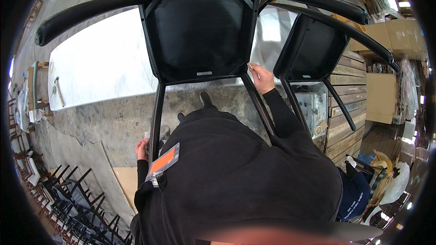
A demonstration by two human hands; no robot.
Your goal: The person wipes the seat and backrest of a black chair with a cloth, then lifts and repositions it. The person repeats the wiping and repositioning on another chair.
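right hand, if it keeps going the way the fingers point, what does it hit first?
The right hand points up-left at the rear corner of the upturned black chair's seat underside, where a leg joins. That corner comes first; it may already touch, depth is unclear.

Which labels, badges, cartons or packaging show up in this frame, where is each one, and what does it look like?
Small label: underside of the black chair seat, near its front edge; pale narrow strip.
Badge: clipped to the person's black top; orange rectangle in a clear sleeve.
Cardboard cartons: stacked at the right edge; plain brown boxes.
Plastic wrapping: lower right; white, crumpled.
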